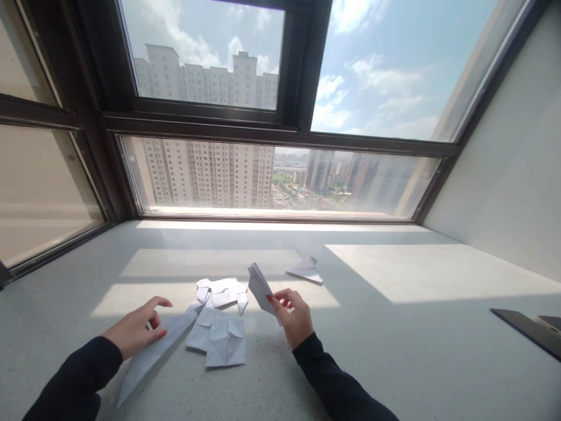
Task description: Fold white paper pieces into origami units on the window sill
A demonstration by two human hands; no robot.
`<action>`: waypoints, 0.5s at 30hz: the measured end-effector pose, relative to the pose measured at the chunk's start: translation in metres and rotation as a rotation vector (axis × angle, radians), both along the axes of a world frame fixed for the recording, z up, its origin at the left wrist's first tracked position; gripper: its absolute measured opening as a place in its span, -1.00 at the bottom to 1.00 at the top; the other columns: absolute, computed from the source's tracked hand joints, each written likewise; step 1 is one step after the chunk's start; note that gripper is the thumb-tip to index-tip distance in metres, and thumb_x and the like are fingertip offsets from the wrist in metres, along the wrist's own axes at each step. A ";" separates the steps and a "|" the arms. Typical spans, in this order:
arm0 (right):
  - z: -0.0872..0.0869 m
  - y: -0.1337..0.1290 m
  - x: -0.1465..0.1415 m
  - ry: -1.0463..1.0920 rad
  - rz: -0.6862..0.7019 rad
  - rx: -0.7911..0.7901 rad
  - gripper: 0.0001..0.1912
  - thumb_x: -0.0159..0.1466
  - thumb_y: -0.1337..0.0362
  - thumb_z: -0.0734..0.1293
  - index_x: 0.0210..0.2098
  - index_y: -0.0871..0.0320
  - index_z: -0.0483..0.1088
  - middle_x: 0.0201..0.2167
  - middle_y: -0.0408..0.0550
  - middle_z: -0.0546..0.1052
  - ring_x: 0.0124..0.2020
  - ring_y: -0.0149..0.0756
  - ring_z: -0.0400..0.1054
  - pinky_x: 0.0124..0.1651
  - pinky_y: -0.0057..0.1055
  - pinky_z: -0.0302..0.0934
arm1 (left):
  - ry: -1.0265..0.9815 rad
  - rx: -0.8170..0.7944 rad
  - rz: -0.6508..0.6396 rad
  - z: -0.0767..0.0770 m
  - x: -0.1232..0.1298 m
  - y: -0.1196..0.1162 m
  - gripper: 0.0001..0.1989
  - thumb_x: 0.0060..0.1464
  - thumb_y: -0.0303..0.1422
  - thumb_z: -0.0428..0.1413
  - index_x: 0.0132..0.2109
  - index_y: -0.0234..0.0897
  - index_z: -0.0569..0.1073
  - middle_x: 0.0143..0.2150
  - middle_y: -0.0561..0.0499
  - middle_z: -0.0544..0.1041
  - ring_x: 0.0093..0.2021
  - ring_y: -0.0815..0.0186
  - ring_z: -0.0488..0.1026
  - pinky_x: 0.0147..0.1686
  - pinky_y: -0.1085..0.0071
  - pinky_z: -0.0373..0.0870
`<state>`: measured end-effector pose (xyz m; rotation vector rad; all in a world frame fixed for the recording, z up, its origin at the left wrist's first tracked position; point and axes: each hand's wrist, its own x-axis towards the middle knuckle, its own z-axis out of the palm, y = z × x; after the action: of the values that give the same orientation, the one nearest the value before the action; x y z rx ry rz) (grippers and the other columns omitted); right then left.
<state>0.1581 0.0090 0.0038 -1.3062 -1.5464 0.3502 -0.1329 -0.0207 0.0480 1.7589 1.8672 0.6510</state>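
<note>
My right hand (294, 316) pinches a folded piece of white paper (260, 286) between thumb and fingers, holding it tilted above the sill. My left hand (139, 327) is over a long, pointed folded paper (153, 354), with thumb and index finger apart; whether it touches that paper is hard to tell. Between the hands lie several folded papers: a creased square (225, 342) in front, another folded sheet (202, 332) partly under it, and a cluster of small folded pieces (224, 291) behind. A paper plane (305, 270) rests farther back, beyond my right hand.
The pale speckled window sill (394, 351) carries everything. A dark flat object (521, 328) lies at the right edge. Dark window frames (280, 220) bound the back and left, and a white wall (504, 193) stands at the right. Sunlight patches cross the sill.
</note>
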 end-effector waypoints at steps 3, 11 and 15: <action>0.001 -0.001 -0.002 0.004 0.012 0.015 -0.82 0.08 0.19 0.23 -0.54 0.16 0.33 -0.58 -0.11 0.37 -0.56 -0.37 0.23 -0.49 -0.43 0.12 | 0.054 0.151 0.177 0.032 -0.002 -0.002 -0.56 -0.23 -0.18 0.00 -0.14 -0.25 0.32 -0.56 0.11 0.35 -0.50 0.27 0.30 -0.46 0.41 0.18; 0.004 -0.004 -0.001 0.020 0.050 0.086 -0.86 0.09 0.23 0.23 -0.52 0.16 0.31 -0.58 -0.13 0.34 -0.54 -0.38 0.20 -0.45 -0.41 0.13 | -0.383 0.455 0.242 0.064 0.058 0.006 -0.57 -0.19 -0.11 0.02 -0.18 -0.24 0.44 -0.46 0.02 0.40 -0.51 0.34 0.27 -0.56 0.48 0.20; 0.005 -0.005 -0.001 0.039 0.048 0.114 -0.85 0.10 0.22 0.23 -0.52 0.16 0.31 -0.59 -0.14 0.32 -0.54 -0.38 0.18 -0.45 -0.42 0.13 | -0.881 0.324 0.165 0.031 0.087 0.026 -0.55 -0.26 -0.22 0.12 -0.17 -0.37 0.40 -0.44 -0.02 0.45 -0.44 0.31 0.35 -0.49 0.47 0.26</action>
<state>0.1570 0.0042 0.0086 -1.1695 -1.5438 0.3118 -0.0458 0.0053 0.0789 1.1587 1.3173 1.5545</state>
